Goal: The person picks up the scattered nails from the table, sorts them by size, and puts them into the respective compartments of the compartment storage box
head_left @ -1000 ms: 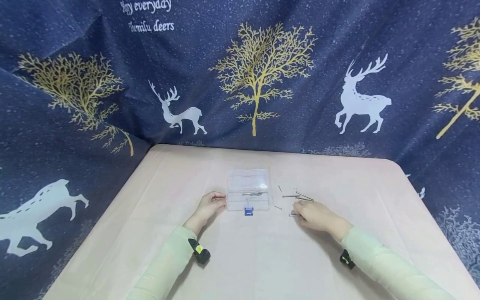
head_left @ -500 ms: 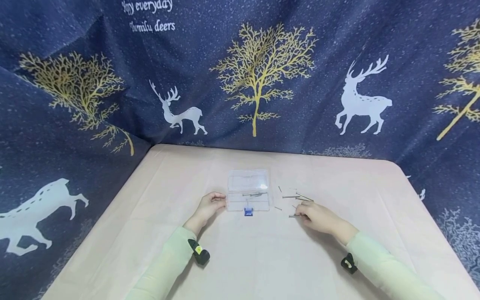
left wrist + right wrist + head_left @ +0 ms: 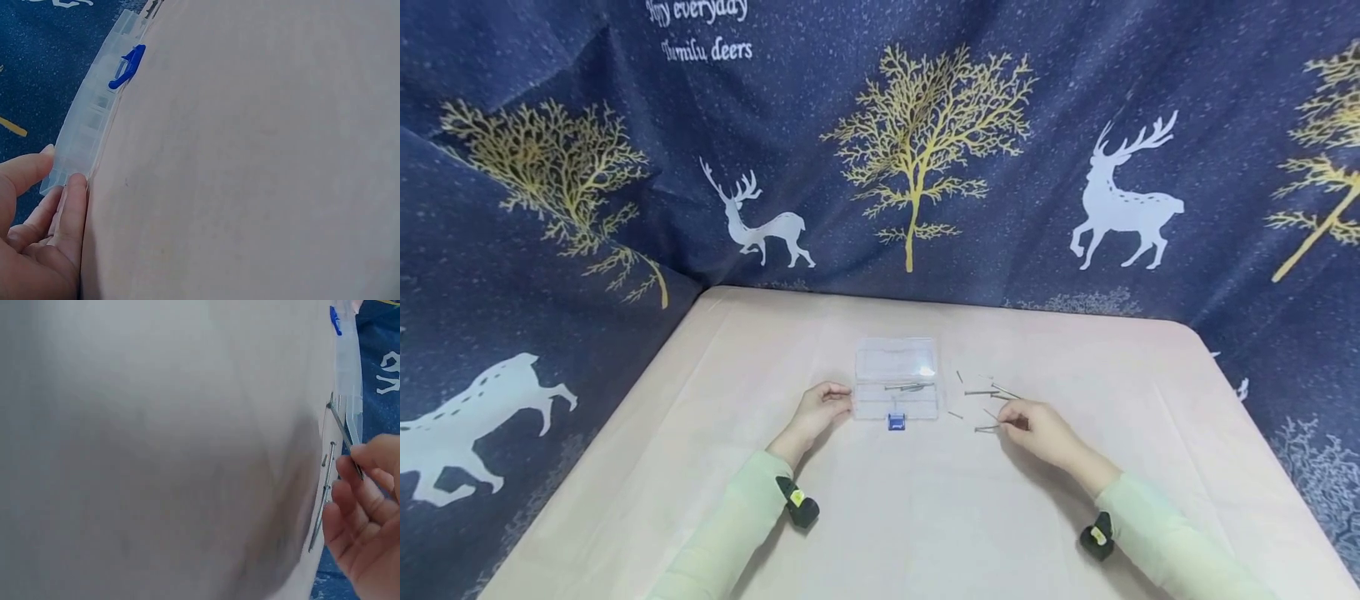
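One blue cloth [image 3: 985, 242] hung behind one pale table [image 3: 887, 533], and on the table stood one clear box [image 3: 874, 410], its lid [image 3: 891, 360] open toward the cloth. The work looked part done: about three long nails [image 3: 910, 387] lay together in the box's back row — they overlapped, so that count was a judgement — while others were outside it, apparently left to deal with. Of the two hands, the left hand [image 3: 816, 412] held the box's left end between thumb and fingers, a light grip by the look of it. The right hand [image 3: 1033, 429], apart from the box, narrowly pinched one long nail [image 3: 342, 434] between thumb and finger, one end pointing toward the box. Three loose long nails [image 3: 980, 392] lay on the table right of the box, at least one partly hidden by the hand. One blue latch [image 3: 897, 422] showed at the box's front. Smallest, at least three short nails [image 3: 955, 415] were scattered between box and right hand; anything finer was too small to tell.
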`<state>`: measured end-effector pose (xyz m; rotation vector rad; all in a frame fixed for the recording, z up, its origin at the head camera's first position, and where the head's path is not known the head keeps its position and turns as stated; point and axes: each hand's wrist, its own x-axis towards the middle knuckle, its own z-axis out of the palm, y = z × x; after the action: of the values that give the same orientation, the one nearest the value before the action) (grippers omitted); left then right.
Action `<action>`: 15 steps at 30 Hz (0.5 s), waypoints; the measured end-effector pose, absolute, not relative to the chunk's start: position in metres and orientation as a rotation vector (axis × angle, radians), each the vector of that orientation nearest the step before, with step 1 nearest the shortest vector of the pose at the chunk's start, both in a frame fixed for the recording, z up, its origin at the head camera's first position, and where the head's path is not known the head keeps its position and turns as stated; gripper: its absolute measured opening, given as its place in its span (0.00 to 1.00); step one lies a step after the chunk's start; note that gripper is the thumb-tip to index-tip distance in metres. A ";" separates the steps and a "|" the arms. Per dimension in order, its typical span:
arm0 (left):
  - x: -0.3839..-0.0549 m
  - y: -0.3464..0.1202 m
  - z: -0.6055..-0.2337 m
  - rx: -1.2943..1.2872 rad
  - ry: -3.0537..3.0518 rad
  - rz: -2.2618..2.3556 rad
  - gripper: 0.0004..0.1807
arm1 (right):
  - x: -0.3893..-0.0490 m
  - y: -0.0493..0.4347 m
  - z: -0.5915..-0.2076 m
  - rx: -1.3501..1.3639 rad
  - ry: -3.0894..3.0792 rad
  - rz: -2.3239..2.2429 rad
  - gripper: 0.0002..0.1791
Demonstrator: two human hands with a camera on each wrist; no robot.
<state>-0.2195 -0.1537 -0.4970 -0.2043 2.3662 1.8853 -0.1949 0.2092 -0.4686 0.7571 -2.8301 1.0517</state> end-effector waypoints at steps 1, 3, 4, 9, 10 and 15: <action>-0.220 -0.154 -0.497 -0.206 2.374 1.875 0.16 | -0.194 0.208 -0.469 0.708 -2.834 1.080 0.04; -0.220 -0.154 -0.497 -0.216 2.376 1.864 0.16 | -0.192 0.206 -0.471 0.615 -2.840 1.144 0.04; -0.220 -0.154 -0.497 -0.216 2.375 1.866 0.16 | -0.192 0.205 -0.472 0.569 -2.851 1.179 0.04; -0.220 -0.153 -0.496 -0.219 2.353 1.888 0.15 | -0.190 0.201 -0.472 0.345 -2.868 1.511 0.05; -0.220 -0.153 -0.495 -0.219 2.353 1.887 0.15 | -0.190 0.201 -0.471 0.314 -2.855 1.603 0.06; -0.218 -0.152 -0.495 -0.223 2.340 1.894 0.15 | -0.187 0.198 -0.467 0.213 -2.768 1.904 0.11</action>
<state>-0.2185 -0.1521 -0.4952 -0.2235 2.3405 1.8943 -0.1872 0.1983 -0.4670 0.2125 -2.7682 1.9037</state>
